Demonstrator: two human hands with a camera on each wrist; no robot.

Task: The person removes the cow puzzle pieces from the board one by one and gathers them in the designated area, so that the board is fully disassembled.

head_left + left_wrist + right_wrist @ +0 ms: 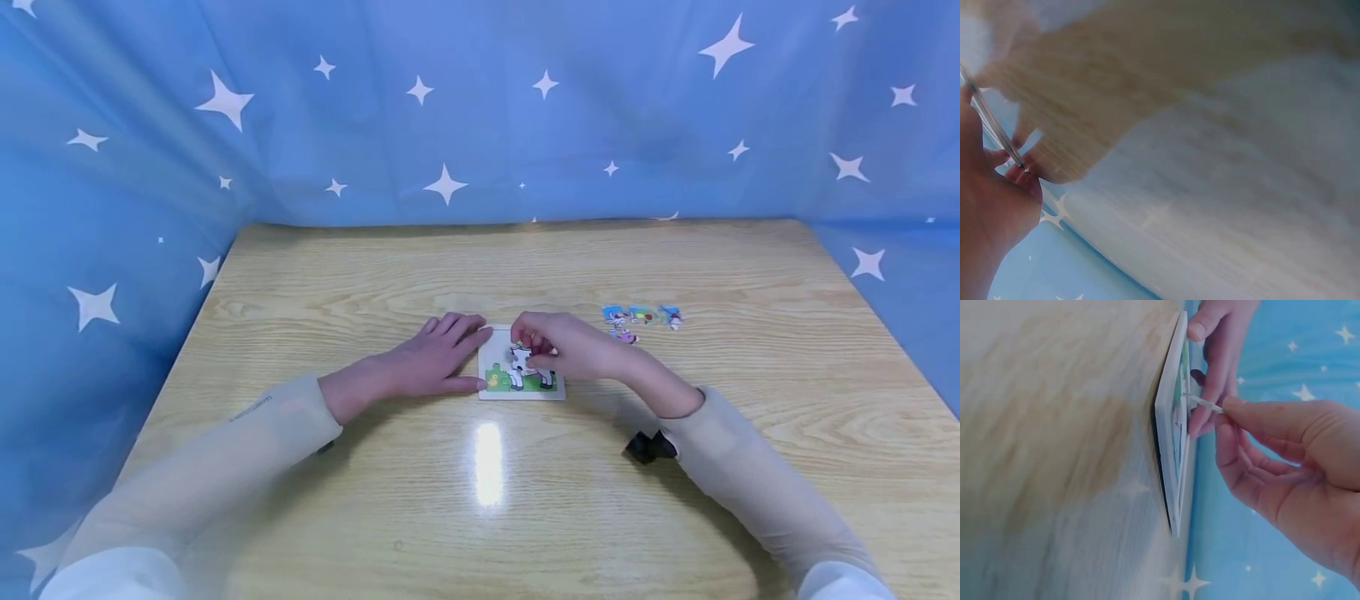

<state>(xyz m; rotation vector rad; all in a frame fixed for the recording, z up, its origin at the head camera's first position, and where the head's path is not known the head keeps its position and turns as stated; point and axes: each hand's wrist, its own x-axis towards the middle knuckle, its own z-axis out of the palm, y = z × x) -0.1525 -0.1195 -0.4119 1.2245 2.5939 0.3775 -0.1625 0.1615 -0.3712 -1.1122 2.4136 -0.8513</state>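
A small jigsaw puzzle board (492, 343) with a pale frame lies flat on the table, with green pieces and parts of a white animal along its near side. My left hand (429, 360) rests at the board's left edge, fingers spread and extended. Over the board, my right hand (583, 347) pinches a white puzzle piece (520, 357) between thumb and fingers. From the right wrist view, this thin piece (1207, 404) is tilted, its lower end at the board's surface (1173, 387). Whether it sits in its place there, I cannot tell.
Several loose colourful puzzle pieces (642, 316) lie on the wooden table (360, 283) to the right of the board. A blue curtain (495, 117) with white stars stands behind the table and at its sides. A dark device (649, 447) sits under my right wrist.
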